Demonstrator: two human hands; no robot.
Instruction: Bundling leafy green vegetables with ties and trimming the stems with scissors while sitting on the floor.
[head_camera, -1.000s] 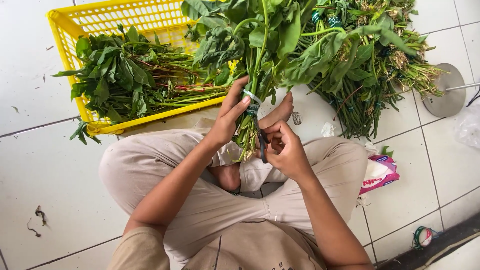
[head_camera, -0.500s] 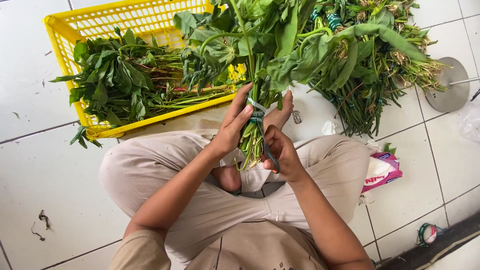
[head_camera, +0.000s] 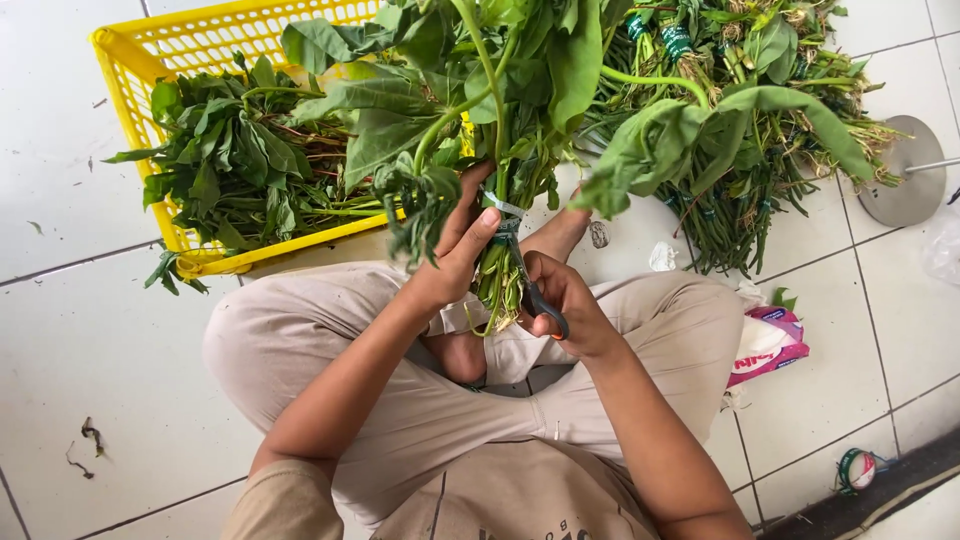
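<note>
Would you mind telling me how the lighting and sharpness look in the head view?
Head view: soft, even daylight, only faint shadows under the yellow crate; no glare on the white tiles; both hands and the leafy bundle look sharp.

Glossy white floor tiles (head_camera: 60, 330), yellow plastic lattice crate (head_camera: 150, 60), matt beige cloth trousers (head_camera: 300, 330)
</note>
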